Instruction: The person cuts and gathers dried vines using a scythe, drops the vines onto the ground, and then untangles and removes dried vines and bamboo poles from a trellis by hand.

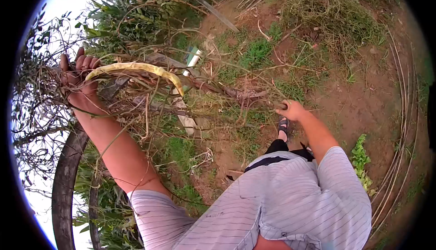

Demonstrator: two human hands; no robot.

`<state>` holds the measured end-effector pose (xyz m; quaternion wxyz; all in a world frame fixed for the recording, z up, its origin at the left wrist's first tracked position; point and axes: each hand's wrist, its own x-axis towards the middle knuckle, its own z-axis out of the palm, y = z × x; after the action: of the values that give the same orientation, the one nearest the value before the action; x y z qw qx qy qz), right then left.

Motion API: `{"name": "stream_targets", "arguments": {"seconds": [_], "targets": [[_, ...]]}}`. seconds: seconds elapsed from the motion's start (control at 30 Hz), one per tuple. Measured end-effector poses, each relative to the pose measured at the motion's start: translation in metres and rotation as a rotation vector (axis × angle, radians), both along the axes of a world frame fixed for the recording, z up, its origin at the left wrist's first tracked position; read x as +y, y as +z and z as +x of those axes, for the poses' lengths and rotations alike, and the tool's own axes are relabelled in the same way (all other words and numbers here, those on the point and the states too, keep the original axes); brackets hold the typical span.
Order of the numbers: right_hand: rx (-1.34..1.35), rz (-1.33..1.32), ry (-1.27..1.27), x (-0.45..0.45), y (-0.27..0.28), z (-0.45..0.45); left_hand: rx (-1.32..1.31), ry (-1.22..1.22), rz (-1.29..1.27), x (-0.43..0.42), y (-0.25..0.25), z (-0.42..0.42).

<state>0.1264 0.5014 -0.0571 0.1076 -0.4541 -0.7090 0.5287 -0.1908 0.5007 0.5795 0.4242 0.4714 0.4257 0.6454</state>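
Note:
My left hand (81, 72) is raised at the upper left among dry, tangled vines (41, 86), with its fingers curled; what lies between them is hard to make out. Beside it a long, curved yellow pod (136, 66) arches to the right. My right hand (292, 110) is wrapped round the end of a brown stick (240, 95), right of the middle. That stick runs left towards the pod, with dry stems twisted about it.
A heap of pulled vines (331, 14) lies at the top right. Long thin poles (402, 127) curve along the right edge. A thick grey post (68, 182) stands lower left. A white and green object (194, 58) rests behind the vines.

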Motion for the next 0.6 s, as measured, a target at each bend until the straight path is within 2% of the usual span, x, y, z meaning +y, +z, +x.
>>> {"name": "stream_targets", "arguments": {"seconds": [0.03, 0.07, 0.1, 0.13, 0.17, 0.2, 0.23, 0.27, 0.3, 0.33, 0.37, 0.4, 0.47, 0.53, 0.57, 0.6], "targets": [[0.061, -0.073, 0.035, -0.013, 0.002, 0.008, 0.02, -0.009, 0.012, -0.002, -0.005, -0.003], [0.019, -0.021, -0.009, -0.025, -0.003, 0.012, 0.04, -0.016, 0.028, -0.002, -0.013, 0.002], [-0.023, 0.155, -0.11, -0.044, -0.025, 0.015, 0.155, 0.15, 0.065, 0.006, -0.022, 0.012], [-0.019, -0.022, -0.075, -0.055, -0.004, 0.028, 0.259, 0.318, 0.102, 0.015, -0.037, 0.021], [-0.077, -0.052, -0.105, -0.07, -0.041, 0.026, 0.238, 0.314, 0.05, 0.022, -0.051, 0.03], [-0.067, -0.091, -0.134, -0.083, -0.031, 0.033, 0.307, 0.354, 0.018, 0.037, -0.063, 0.028], [-0.001, 0.166, -0.244, -0.1, -0.063, 0.03, 0.26, 0.223, 0.095, 0.051, -0.078, 0.022], [0.129, 0.151, -0.293, -0.107, -0.12, 0.025, 0.123, 0.254, 0.109, 0.065, -0.09, 0.029], [-0.103, 0.036, -0.302, -0.108, -0.076, 0.036, 0.001, 0.232, 0.128, 0.065, -0.088, 0.056], [-0.033, -0.064, -0.451, -0.109, -0.098, 0.042, -0.164, 0.099, 0.082, 0.075, -0.093, 0.053], [-0.051, -0.055, -0.441, -0.109, -0.096, 0.045, -0.15, 0.054, 0.111, 0.094, -0.098, 0.039], [-0.074, -0.039, -0.438, -0.101, -0.082, 0.052, -0.024, 0.099, 0.137, 0.109, -0.091, 0.037], [-0.03, 0.02, -0.504, -0.091, -0.037, 0.03, -0.147, 0.137, 0.085, 0.116, -0.068, 0.031], [-0.005, 0.064, -0.535, -0.065, -0.014, 0.017, -0.003, 0.09, 0.25, 0.12, -0.062, 0.013], [0.009, 0.116, -0.505, -0.048, -0.007, 0.005, 0.127, 0.067, 0.246, 0.127, -0.059, -0.016], [0.021, 0.168, -0.467, -0.031, 0.004, -0.007, 0.192, 0.183, 0.351, 0.12, -0.052, -0.025]]}}
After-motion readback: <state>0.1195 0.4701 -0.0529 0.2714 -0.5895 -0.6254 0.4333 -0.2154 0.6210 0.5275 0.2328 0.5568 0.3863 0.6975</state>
